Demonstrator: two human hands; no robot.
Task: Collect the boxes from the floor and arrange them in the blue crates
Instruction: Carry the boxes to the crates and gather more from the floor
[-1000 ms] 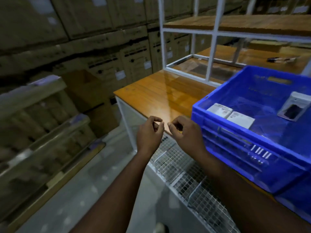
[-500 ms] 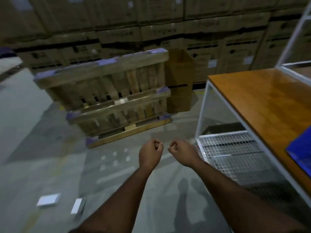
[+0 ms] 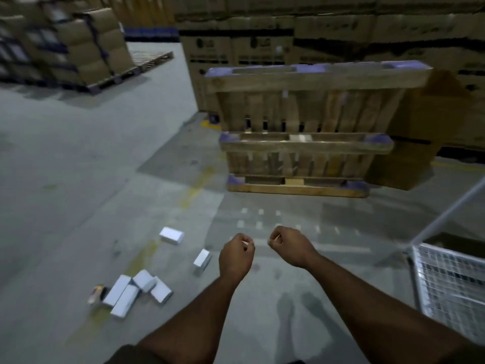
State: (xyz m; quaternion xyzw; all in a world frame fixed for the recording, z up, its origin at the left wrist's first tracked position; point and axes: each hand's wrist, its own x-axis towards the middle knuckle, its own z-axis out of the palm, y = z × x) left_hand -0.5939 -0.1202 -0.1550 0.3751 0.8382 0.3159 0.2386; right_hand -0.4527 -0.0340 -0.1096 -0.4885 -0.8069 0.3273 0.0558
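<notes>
both hands are held out in front over the grey concrete floor [image 3: 65, 166], side by side and a little apart. the left hand [image 3: 235, 256] is curled into a loose fist with nothing seen in it; the right hand [image 3: 290, 245] is curled the same way, also with nothing in it.

the small white boxes lie on the floor to the left of the hands. a cluster of four white boxes [image 3: 136, 291] lies touching and partly overlapping, with a small dark and orange item [image 3: 95, 294] just beside its left end; what that item is cannot be told. a single white box [image 3: 172, 235] lies apart, farther out, and another white box [image 3: 202, 258] stands on its edge near the left hand. no print on any of them can be read.

ahead, wooden pallets [image 3: 304, 132] with purple-painted blocks stand on edge against stacked brown cartons [image 3: 262, 48]; the cartons carry dark printing and a round logo, too blurred to read. a white wire mesh basket [image 3: 451, 279] shows at the right edge.
</notes>
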